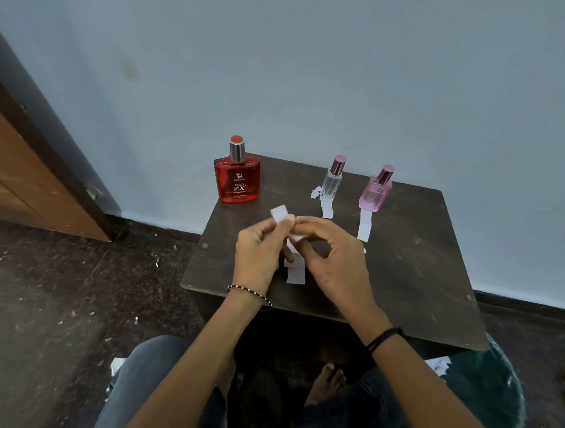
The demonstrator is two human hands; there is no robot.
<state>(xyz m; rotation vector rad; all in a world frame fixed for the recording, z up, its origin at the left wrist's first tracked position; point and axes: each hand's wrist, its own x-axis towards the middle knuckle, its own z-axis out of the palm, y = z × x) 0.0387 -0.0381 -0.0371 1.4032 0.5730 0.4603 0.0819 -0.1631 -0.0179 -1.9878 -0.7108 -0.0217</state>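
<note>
Paper strip (279, 212) pinched between left hand (260, 250) and right hand (334, 257) above table (417, 250)

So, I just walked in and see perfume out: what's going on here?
A seated person pinches a white paper strip between left hand and right hand above a dark table. At the back stand a red bottle, a clear bottle and a pink bottle, all capped. Laid strips lie before the clear and pink ones; spare strips lie under the hands.
</note>
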